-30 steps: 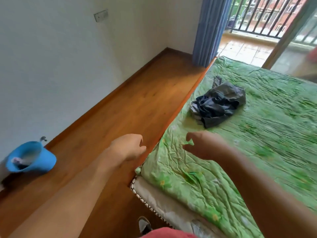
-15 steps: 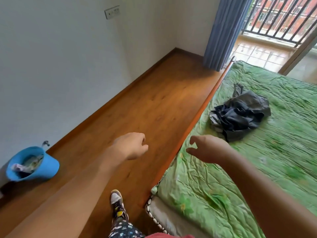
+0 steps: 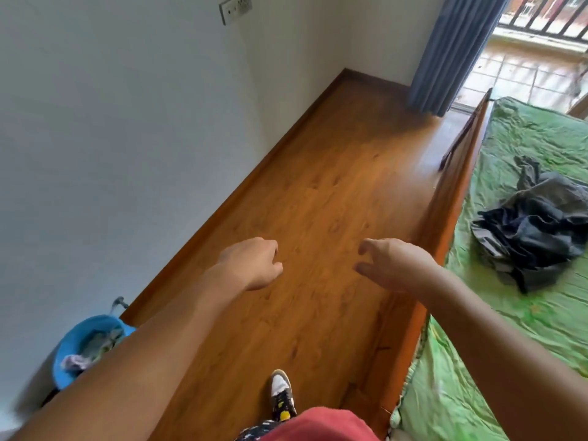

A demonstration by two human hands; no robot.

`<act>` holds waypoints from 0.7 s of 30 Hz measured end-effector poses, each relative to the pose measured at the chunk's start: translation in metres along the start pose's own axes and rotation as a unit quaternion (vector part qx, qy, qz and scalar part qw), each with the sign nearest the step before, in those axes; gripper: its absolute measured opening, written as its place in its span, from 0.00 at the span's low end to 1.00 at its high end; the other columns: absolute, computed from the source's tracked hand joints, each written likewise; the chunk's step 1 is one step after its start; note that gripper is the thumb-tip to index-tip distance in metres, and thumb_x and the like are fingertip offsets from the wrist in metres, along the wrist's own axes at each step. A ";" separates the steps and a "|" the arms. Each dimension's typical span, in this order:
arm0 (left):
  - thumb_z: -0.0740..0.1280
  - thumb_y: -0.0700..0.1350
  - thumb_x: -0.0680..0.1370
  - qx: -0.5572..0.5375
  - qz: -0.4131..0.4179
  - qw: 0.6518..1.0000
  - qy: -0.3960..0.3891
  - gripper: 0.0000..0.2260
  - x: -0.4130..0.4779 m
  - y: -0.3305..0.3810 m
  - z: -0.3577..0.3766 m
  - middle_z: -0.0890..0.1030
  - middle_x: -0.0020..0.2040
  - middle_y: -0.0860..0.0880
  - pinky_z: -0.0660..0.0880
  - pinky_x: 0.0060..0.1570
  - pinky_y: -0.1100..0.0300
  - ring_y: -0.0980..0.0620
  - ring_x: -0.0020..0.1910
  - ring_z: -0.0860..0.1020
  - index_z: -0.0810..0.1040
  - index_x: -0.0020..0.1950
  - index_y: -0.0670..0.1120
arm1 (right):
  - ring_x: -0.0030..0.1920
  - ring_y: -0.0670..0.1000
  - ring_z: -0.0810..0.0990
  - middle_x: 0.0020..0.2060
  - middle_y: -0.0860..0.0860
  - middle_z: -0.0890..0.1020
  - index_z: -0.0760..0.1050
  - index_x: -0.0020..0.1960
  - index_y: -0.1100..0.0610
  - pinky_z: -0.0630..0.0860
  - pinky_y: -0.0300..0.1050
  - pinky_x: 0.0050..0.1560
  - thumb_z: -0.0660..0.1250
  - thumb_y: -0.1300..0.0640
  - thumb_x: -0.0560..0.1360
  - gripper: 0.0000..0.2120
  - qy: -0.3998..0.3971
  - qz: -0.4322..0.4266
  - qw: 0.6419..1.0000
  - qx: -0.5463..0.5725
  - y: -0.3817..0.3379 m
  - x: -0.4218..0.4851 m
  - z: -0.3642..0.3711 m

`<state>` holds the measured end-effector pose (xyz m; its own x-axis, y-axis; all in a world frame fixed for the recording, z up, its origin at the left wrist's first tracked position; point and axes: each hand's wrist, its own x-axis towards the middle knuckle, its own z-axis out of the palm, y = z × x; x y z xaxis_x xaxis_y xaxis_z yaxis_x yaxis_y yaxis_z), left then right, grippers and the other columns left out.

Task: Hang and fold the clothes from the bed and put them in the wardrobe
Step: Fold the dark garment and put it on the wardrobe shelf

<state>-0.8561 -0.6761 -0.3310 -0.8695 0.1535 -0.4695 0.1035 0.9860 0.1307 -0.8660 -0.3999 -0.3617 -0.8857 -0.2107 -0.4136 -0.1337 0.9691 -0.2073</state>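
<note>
A dark grey fabric garment [image 3: 537, 230] is found right of the empty, loosely curled right hand [image 3: 394, 265] and left hand [image 3: 254, 264]. It is crumpled.

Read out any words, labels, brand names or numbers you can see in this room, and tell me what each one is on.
No readable text anywhere in this view.
Wall plate: only small dots, no lettering to read.
Shoe: yellow and white marks, no legible brand.
Blue bucket: no label shows.
Dark clothes on the green bedsheet: no tag or print shows.
</note>
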 end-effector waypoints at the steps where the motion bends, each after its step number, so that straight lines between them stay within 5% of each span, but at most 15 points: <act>1: 0.61 0.55 0.83 0.002 0.005 1.000 0.005 0.16 0.010 -0.005 -0.007 0.79 0.62 0.52 0.74 0.44 0.62 0.52 0.54 0.80 0.73 0.68 0.53 | 0.43 0.50 0.74 0.44 0.44 0.74 0.72 0.65 0.46 0.69 0.42 0.35 0.61 0.36 0.78 0.21 0.006 0.002 1.000 0.000 -0.002 0.011 -0.004; 14: 0.61 0.53 0.83 0.062 0.181 0.981 -0.023 0.18 0.160 0.110 -0.082 0.76 0.67 0.51 0.80 0.57 0.53 0.51 0.60 0.78 0.71 0.72 0.50 | 0.48 0.52 0.80 0.50 0.49 0.80 0.72 0.59 0.49 0.81 0.53 0.49 0.59 0.36 0.79 0.18 0.016 0.152 0.986 0.066 0.103 0.047 -0.046; 18: 0.62 0.53 0.83 0.079 0.226 0.971 -0.015 0.18 0.222 0.193 -0.100 0.78 0.65 0.50 0.81 0.55 0.54 0.51 0.58 0.79 0.72 0.71 0.49 | 0.40 0.48 0.77 0.43 0.47 0.78 0.72 0.56 0.48 0.75 0.46 0.36 0.59 0.36 0.79 0.17 0.048 0.210 0.974 0.074 0.185 0.067 -0.070; 21: 0.62 0.54 0.83 0.096 0.251 0.963 -0.023 0.16 0.265 0.258 -0.110 0.79 0.62 0.50 0.81 0.52 0.56 0.52 0.55 0.80 0.74 0.69 0.49 | 0.44 0.50 0.78 0.50 0.49 0.81 0.72 0.59 0.48 0.70 0.45 0.34 0.59 0.36 0.79 0.18 0.037 0.247 0.965 0.081 0.247 0.078 -0.088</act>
<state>-1.1130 -0.3881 -0.3256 -0.6644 0.6122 -0.4287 0.5961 0.7801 0.1901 -1.0069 -0.1653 -0.3674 -0.8542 0.2873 -0.4334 0.3784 0.9152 -0.1390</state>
